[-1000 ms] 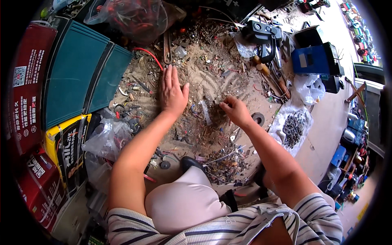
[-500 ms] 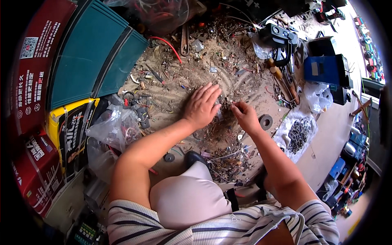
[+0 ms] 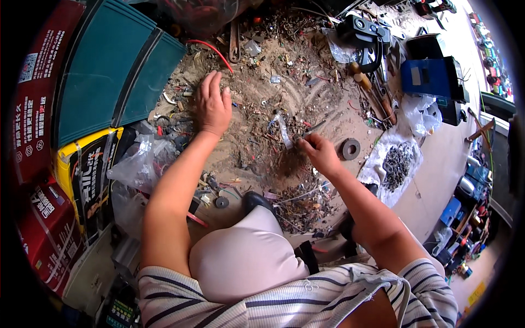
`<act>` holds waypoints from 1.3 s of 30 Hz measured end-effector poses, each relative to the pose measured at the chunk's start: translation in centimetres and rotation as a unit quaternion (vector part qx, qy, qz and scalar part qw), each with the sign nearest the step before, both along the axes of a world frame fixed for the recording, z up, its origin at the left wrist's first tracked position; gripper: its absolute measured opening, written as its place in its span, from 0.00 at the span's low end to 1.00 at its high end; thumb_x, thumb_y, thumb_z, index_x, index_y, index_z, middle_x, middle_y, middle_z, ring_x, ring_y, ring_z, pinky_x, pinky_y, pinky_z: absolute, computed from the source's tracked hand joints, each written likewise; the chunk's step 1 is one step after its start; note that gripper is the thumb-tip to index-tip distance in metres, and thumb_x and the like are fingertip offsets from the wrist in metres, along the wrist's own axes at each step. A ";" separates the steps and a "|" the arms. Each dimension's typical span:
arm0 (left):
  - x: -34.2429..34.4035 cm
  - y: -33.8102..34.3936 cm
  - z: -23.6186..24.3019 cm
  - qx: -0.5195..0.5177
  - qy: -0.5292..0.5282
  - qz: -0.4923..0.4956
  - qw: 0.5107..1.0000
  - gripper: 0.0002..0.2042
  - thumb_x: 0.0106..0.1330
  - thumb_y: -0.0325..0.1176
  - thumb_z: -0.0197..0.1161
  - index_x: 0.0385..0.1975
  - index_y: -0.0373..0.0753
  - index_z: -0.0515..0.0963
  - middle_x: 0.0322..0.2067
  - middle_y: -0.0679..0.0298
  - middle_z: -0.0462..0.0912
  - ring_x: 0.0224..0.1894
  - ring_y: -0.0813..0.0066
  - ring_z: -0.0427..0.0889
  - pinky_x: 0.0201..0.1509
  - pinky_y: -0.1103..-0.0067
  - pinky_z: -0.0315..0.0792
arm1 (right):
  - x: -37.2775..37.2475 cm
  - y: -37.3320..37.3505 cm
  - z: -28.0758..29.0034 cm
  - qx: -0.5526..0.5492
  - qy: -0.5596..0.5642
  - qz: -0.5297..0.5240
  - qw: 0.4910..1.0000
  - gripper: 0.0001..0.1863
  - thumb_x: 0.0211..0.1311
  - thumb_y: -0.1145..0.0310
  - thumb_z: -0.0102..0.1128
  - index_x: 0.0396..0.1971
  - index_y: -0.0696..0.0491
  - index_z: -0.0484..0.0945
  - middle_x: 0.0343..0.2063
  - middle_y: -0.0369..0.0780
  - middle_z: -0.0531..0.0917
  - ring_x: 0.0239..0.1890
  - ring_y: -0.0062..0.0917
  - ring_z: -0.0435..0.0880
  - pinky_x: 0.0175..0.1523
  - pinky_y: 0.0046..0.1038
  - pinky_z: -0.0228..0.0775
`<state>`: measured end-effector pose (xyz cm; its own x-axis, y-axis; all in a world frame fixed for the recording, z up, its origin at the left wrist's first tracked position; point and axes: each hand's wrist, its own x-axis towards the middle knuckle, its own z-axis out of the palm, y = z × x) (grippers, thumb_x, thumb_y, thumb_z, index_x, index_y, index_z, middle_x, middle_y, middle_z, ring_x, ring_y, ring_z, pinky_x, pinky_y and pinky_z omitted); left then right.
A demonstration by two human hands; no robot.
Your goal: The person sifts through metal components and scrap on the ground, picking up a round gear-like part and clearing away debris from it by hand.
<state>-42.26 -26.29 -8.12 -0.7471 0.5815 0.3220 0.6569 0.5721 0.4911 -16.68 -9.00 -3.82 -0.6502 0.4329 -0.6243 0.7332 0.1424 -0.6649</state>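
Note:
My left hand (image 3: 212,106) lies flat with fingers spread on a dusty floor strewn with small metal scraps (image 3: 273,109), near the teal cases. My right hand (image 3: 320,153) is pinched on a thin metal rod (image 3: 313,129) over a darker heap of scraps (image 3: 290,164). A narrow clear strip (image 3: 283,131) lies just left of that hand. My bent knee (image 3: 246,257) is below both hands.
Teal cases (image 3: 109,76) and red and yellow boxes (image 3: 54,164) stand at the left. Clear plastic bags (image 3: 134,164) lie by my left arm. A black ring (image 3: 350,148), a bag of dark screws (image 3: 396,161), a blue box (image 3: 429,76) and hand tools (image 3: 372,93) lie at the right.
My left hand has swept from beside the right hand out to the left across the scraps. The right hand has stayed over the heap.

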 end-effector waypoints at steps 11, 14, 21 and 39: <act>4.5 3.5 1.0 -0.034 -0.126 -0.117 0.984 0.04 0.61 0.32 0.63 0.34 0.43 0.80 0.34 0.65 0.78 0.41 0.62 0.74 0.48 0.69 0.69 | -1.1 -0.4 0.2 0.001 -0.010 0.014 1.000 0.15 0.68 0.60 0.58 0.34 0.59 0.76 0.21 0.33 0.74 0.25 0.16 0.68 0.30 0.25 0.64; 4.4 4.1 1.5 -0.073 -0.138 -0.123 0.980 0.03 0.61 0.32 0.63 0.31 0.41 0.79 0.34 0.63 0.78 0.42 0.61 0.75 0.49 0.69 0.69 | -0.7 -0.6 -0.3 0.001 -0.006 0.010 1.000 0.15 0.68 0.60 0.58 0.34 0.59 0.76 0.21 0.33 0.74 0.25 0.16 0.68 0.30 0.24 0.64; 4.4 4.0 1.0 -0.097 -0.111 -0.133 0.980 0.05 0.59 0.31 0.63 0.30 0.39 0.76 0.32 0.59 0.76 0.40 0.59 0.75 0.48 0.69 0.69 | -0.5 -1.3 0.0 0.024 -0.003 0.015 1.000 0.16 0.65 0.57 0.60 0.36 0.57 0.78 0.24 0.46 0.81 0.26 0.32 0.80 0.36 0.34 0.72; 8.1 3.6 0.6 -0.086 -0.104 -0.249 0.959 0.28 0.69 0.45 0.54 0.64 0.35 0.63 0.65 0.52 0.63 0.70 0.53 0.56 0.75 0.64 0.48 | -1.5 -0.3 0.4 0.030 0.034 -0.061 0.997 0.15 0.65 0.59 0.60 0.35 0.58 0.78 0.21 0.42 0.81 0.23 0.27 0.79 0.33 0.32 0.72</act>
